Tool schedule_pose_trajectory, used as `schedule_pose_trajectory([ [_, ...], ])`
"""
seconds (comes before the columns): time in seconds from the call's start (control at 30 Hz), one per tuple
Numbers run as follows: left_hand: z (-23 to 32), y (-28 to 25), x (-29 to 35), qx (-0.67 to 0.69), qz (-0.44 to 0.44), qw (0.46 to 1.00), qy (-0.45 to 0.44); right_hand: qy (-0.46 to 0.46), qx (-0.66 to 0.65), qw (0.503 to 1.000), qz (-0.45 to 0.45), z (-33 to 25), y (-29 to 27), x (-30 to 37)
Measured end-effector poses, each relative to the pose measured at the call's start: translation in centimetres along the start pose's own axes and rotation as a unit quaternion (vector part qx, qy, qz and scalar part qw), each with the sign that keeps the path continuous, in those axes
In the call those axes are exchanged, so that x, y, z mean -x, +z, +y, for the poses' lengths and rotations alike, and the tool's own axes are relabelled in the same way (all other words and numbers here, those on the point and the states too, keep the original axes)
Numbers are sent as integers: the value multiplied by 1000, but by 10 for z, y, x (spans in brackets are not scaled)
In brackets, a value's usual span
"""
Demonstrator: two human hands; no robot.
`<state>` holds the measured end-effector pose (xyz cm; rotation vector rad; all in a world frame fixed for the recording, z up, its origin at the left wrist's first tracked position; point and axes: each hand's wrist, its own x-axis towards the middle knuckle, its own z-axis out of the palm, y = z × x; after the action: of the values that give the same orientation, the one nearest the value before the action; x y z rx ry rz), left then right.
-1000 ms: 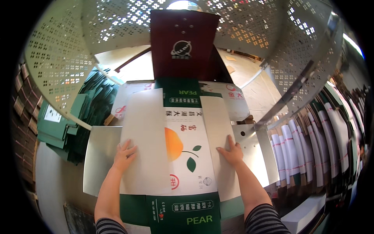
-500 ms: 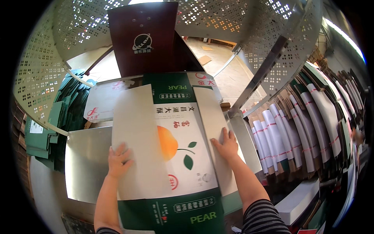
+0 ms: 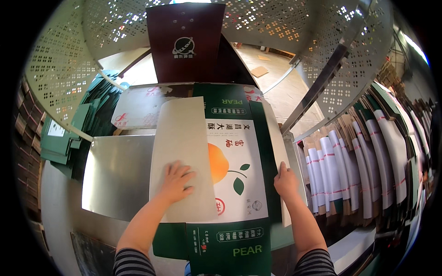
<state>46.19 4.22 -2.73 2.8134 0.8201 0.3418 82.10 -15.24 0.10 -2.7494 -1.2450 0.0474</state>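
Observation:
A printed cardboard carton blank [image 3: 248,193] in white and dark green, with an orange pear picture, lies in front of me on a metal table. Its plain cream left flap [image 3: 179,133] is folded over part of the print. My left hand [image 3: 176,180] rests on that flap with fingers spread, slightly blurred. The narrow right flap [image 3: 275,138] stands partly raised. On its edge my right hand [image 3: 286,181] is closed, some fingers hidden behind the cardboard. The green end panel [image 3: 230,248] hangs toward me.
Perforated metal guards [image 3: 60,69] curve around the table. A dark red machine panel [image 3: 184,41] stands at the back. Green cardboard stacks [image 3: 69,133] are at left, tied white bundles [image 3: 327,161] at right. A metal post [image 3: 317,87] slants up on the right.
My left hand has moved inward across the left flap. My right hand has gone from lying spread on the right flap to gripping its edge, and that flap is now more raised.

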Motion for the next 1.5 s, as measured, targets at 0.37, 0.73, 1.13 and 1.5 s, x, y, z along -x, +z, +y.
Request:
schedule_pose_trajectory([
  [0.37, 37, 34, -21, -33, 35, 998, -36, -109, 1, 993, 38, -19, 43, -3],
  [0.73, 43, 35, -3, -38, 5, 998, -57, -125, -183, 966, 133, 57, 30, -50],
  [1.13, 54, 35, -7, -46, -14, 996, -76, 35, -218, 974, -49, 39, 54, -50],
  [1.5, 64, 37, -18, -60, -8, 995, -77, 74, -75, 994, -39, 12, 38, -26],
])
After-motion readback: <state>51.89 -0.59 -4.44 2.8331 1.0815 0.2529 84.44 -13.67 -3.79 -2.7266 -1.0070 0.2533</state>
